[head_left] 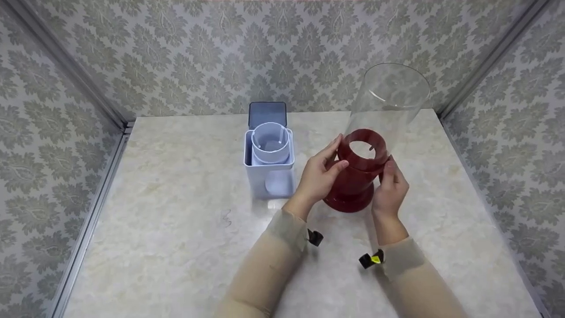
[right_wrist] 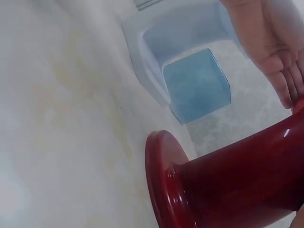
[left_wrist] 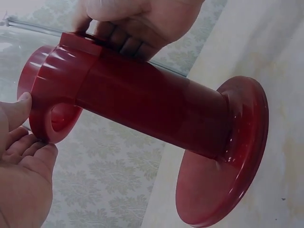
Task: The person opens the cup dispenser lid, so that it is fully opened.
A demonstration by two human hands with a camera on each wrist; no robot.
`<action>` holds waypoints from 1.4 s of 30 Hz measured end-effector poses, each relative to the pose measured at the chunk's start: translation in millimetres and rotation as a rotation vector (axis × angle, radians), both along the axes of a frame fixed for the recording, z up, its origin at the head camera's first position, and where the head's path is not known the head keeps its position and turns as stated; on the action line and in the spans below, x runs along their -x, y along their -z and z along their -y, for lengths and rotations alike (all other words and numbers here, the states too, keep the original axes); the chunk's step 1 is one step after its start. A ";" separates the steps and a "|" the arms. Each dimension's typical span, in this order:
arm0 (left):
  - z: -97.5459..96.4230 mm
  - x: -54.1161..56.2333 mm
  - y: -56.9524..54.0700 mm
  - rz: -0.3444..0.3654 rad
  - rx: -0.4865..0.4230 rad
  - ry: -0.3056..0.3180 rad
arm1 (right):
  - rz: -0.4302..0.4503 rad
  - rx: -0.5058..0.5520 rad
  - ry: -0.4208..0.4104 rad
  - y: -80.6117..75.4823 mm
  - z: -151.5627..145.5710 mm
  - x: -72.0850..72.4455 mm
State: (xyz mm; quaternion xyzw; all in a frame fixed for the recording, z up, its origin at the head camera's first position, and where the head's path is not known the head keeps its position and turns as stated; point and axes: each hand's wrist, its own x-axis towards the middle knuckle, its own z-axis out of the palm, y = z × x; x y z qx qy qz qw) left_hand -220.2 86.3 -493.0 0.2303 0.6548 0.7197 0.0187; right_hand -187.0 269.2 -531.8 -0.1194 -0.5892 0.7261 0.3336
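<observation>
A glossy red stand (head_left: 353,181) with a wide round base rests on the table, a ring-shaped collar at its top. From the collar rises a tall clear cylinder (head_left: 393,101); how the two join is hard to make out. My left hand (head_left: 318,174) holds the collar's left side, and in the left wrist view its thumb and fingers pinch the rim around a round opening (left_wrist: 61,118). On the other side my right hand (head_left: 390,187) grips the stand just below the collar, its fingers curled against the red wall (left_wrist: 137,90).
Left of the stand is a pale blue box (head_left: 269,183) with a round cup (head_left: 270,154) in its top. Behind it stands a translucent dark-blue panel (head_left: 267,115). A patterned wall (head_left: 282,48) borders the table's (head_left: 176,221) back edge.
</observation>
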 end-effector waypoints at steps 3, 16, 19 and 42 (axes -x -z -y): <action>2.6 -2.2 0.9 -0.015 0.032 -0.053 | -0.009 0.017 -0.001 -1.3 4.8 -3.0; -0.4 -23.6 5.0 -0.040 0.235 -0.189 | -0.212 -0.227 -0.344 -3.3 -50.3 -2.8; -5.5 -32.5 -0.2 -0.005 0.263 -0.223 | -0.277 -0.199 -0.552 -14.2 -74.2 10.8; -42.5 -51.2 3.7 -0.119 0.359 -0.448 | -0.125 -0.301 -0.674 -20.4 -72.5 36.4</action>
